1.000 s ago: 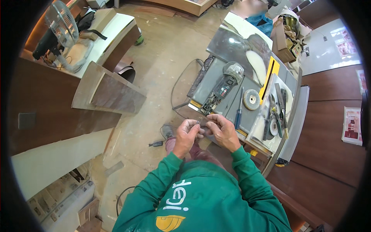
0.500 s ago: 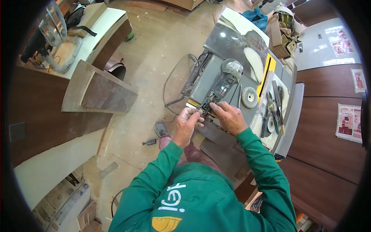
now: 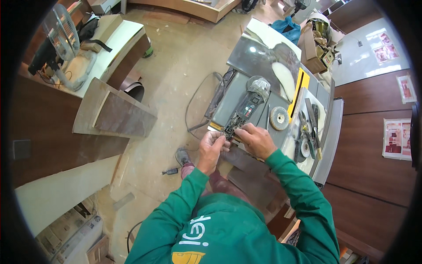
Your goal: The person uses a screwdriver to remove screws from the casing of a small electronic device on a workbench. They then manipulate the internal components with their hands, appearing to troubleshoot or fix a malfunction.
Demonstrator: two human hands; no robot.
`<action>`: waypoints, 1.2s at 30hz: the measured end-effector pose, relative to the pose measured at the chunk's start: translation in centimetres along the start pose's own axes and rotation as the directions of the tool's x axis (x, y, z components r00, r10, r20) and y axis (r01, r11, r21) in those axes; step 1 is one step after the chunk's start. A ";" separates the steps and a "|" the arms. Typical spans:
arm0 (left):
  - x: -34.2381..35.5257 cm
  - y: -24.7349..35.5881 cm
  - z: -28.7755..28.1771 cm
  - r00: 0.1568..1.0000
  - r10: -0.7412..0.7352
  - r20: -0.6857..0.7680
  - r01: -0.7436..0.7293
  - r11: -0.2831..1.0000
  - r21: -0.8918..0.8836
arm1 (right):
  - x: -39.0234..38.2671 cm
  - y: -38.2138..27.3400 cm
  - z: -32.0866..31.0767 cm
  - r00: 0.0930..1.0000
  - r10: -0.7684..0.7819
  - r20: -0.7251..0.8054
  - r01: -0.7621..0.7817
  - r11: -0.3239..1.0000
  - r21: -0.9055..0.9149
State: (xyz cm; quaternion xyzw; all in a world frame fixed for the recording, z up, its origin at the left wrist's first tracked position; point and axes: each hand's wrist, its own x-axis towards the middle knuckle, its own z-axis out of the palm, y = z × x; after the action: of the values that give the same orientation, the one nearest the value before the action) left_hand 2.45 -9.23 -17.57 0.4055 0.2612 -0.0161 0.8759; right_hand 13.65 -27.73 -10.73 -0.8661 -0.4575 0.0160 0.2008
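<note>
An angle grinder (image 3: 249,104) with a clear wheel guard lies on the grey machine table (image 3: 233,94). Its rear end is opened up, and dark inner parts and wires show there. My left hand (image 3: 212,150) is closed in a pinch at that rear end; what its fingertips hold is too small to make out. From the other side, my right hand (image 3: 256,140) closes its thumb and bent fingers on the grinder's open tail. A round abrasive disc (image 3: 279,118) lies to the right of the grinder, beside a thin dark rod.
Pliers and other hand tools (image 3: 307,132) lie on the table's right side, past a yellow strip (image 3: 299,90). A glossy dark sheet (image 3: 259,59) covers the far end. Cables (image 3: 190,105) trail over the floor to the left. A fan (image 3: 61,35) stands on the counter at far left.
The view has shifted slightly. Both hands stay at the grinder's rear end, with small finger movements; the grinder still lies in the same spot on the table.
</note>
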 end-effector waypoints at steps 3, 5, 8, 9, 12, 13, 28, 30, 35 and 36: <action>-0.3 0.4 0.4 1.000 0.004 0.014 -0.004 0.999 0.051 | -0.6 -3.4 0.6 0.892 0.445 -0.073 -0.369 0.813 0.449; -0.4 0.8 0.8 1.000 0.003 0.028 -0.006 0.995 0.095 | -1.0 -4.3 1.1 0.759 0.632 0.153 -0.563 0.519 0.643; -0.5 1.3 0.9 0.998 0.000 0.062 -0.009 0.989 0.150 | -1.0 -5.1 2.0 0.637 0.694 0.334 -0.608 0.188 0.771; -0.4 1.1 0.7 0.997 -0.001 0.076 -0.011 0.988 0.156 | -0.9 -5.4 2.3 0.619 0.705 0.347 -0.601 0.142 0.786; -0.2 0.9 0.5 0.996 -0.010 0.093 -0.006 0.986 0.170 | -0.2 -5.9 2.9 0.579 0.724 0.374 -0.548 0.006 0.837; -0.2 0.9 0.6 0.995 -0.016 0.095 0.000 0.985 0.171 | -0.3 -5.6 3.4 0.570 0.726 0.384 -0.536 -0.026 0.844; -0.4 1.2 3.0 0.990 0.123 -0.063 -0.086 0.906 0.414 | -7.4 -1.0 0.6 0.617 0.770 -0.164 -0.766 0.635 0.099; 0.0 0.5 2.9 0.980 0.196 -0.019 -0.171 0.893 0.417 | -8.1 -0.4 0.3 0.585 0.798 -0.144 -0.800 0.597 0.057; 0.9 0.2 2.6 0.948 0.314 0.041 -0.300 0.848 0.437 | -8.8 1.5 1.4 0.577 0.806 -0.137 -0.804 0.589 0.081; 1.0 0.2 2.6 0.950 0.309 0.035 -0.293 0.850 0.437 | -8.9 1.9 1.6 0.568 0.814 -0.120 -0.810 0.579 0.091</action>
State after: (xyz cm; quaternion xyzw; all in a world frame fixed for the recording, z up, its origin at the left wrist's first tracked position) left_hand 4.50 -10.82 -16.46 0.6275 0.2000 0.0705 0.7492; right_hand 9.65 -35.28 -14.34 -0.9753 0.0072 0.0479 0.2154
